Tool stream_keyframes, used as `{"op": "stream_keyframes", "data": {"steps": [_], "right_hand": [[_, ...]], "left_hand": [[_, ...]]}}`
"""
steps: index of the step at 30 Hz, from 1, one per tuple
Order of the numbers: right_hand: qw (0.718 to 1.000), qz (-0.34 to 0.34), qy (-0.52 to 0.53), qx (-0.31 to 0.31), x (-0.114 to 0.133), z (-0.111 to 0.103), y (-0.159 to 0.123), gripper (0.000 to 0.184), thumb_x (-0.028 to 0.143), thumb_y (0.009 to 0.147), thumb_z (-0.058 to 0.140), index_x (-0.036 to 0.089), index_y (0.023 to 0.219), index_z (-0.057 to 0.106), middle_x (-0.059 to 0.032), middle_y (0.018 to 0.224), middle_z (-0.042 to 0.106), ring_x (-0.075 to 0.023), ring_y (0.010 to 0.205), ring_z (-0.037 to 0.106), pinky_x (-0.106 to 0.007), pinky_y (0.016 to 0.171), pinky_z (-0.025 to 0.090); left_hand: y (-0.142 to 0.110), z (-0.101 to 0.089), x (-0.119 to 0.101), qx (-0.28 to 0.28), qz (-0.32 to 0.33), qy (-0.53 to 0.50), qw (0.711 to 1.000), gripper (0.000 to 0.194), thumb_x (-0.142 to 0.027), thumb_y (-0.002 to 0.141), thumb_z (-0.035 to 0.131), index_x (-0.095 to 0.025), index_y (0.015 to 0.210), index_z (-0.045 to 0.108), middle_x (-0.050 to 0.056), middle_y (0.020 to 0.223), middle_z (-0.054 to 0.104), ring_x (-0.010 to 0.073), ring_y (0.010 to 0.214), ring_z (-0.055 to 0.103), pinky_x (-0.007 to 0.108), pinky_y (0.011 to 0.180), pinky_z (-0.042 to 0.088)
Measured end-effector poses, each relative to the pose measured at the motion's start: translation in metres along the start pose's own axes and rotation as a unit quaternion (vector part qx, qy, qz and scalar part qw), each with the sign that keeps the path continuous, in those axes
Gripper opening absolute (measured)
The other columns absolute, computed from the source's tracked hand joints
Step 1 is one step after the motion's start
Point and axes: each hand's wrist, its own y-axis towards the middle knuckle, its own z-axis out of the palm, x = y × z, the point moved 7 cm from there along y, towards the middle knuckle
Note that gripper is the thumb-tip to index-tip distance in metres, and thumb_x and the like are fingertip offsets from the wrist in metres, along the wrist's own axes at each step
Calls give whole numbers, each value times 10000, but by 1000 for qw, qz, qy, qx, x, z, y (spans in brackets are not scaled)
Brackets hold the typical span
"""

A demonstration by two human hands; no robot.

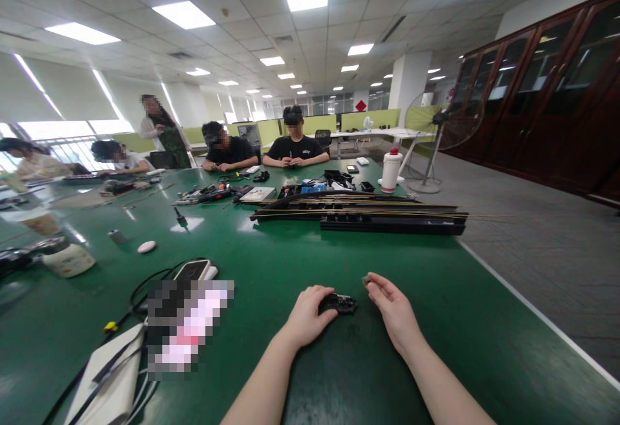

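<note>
My left hand [311,315] is closed around the left end of a small black device with exposed inner parts [343,303], which lies low over the green table [271,263]. The fingers hide that end of it, and I cannot make out its exact kind. To the right, my right hand [394,309] pinches a small greyish piece [366,279] between thumb and fingertips. This piece is raised a little and stands apart from the black device. It is too small to name.
Long black rails [392,225] with thin brass-coloured rods lie across the table ahead. A white bottle with a red cap [391,170] stands behind them. Phones, cables and a white box [106,373] are at the left. Several people sit across the table; a floor fan [438,118] stands right.
</note>
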Motion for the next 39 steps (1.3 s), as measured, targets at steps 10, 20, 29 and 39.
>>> {"op": "stream_keyframes", "data": {"steps": [10, 20, 29, 39], "right_hand": [[987, 55, 150, -30, -8, -6, 2, 363, 375, 553, 780, 255, 880, 680, 8, 902, 697, -152, 848, 619, -236, 690, 495], [982, 73, 172, -22, -11, -4, 2, 350, 358, 553, 788, 243, 866, 680, 10, 872, 696, -138, 804, 620, -214, 657, 499], [984, 75, 161, -22, -10, -3, 1, 358, 368, 543, 790, 234, 857, 683, -3, 862, 695, -145, 777, 621, -223, 639, 508], [983, 88, 162, -6, -14, 2, 0, 381, 385, 515, 807, 238, 846, 689, 8, 831, 704, -123, 762, 612, -204, 654, 483]], "left_hand": [[1, 0, 0, -1, 0, 0, 1000, 398, -259, 753, 606, -222, 1144, 545, 47, 1107, 583, 219, 1028, 504, 359, 923, 384], [0, -1, -2, -4, 2, -2, 1000, 385, -271, 762, 600, -220, 1140, 550, 50, 1097, 588, 221, 1026, 505, 364, 925, 384], [1, -1, -1, -3, -3, -4, 1000, 390, -257, 750, 605, -223, 1134, 551, 51, 1101, 585, 222, 1030, 505, 371, 930, 384], [1, -2, -1, -6, -2, -6, 1000, 395, -247, 746, 615, -217, 1135, 552, 46, 1095, 593, 216, 1030, 509, 361, 934, 384]]}}
